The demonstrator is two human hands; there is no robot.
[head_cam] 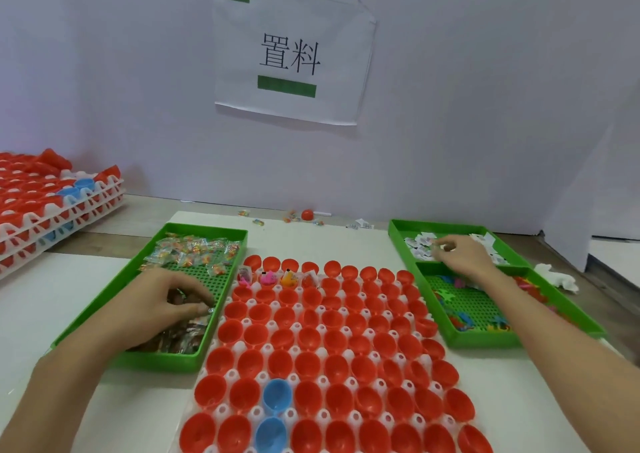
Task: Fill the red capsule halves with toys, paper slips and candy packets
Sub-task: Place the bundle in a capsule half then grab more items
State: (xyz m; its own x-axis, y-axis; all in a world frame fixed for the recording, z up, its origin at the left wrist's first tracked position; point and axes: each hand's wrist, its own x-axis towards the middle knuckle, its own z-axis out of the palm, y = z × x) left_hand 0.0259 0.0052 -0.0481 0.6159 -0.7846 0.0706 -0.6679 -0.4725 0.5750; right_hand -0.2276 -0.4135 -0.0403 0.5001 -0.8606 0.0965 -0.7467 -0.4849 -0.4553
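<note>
A white holder tray (258, 412) in front of me carries several open red capsule halves (313, 340) and two blue ones (276, 397). Several halves in its second row hold toys and paper slips (268, 277). My left hand (162, 305) is inside the left green tray (152, 361) and pinches a clear candy packet (207, 310) at its fingertips. More candy packets (192, 251) lie at that tray's far end. My right hand (462, 257) reaches into the far right green tray (394, 232), fingers curled over white paper slips (420, 244). Colourful toys (460, 317) lie in the near right tray.
Stacked white trays of red and blue capsule halves (52, 203) sit at the far left. A red capsule (306, 214), loose candy and slips lie by the back wall, which bears a paper sign (291, 54). Crumpled white paper (557, 276) lies beyond the right trays.
</note>
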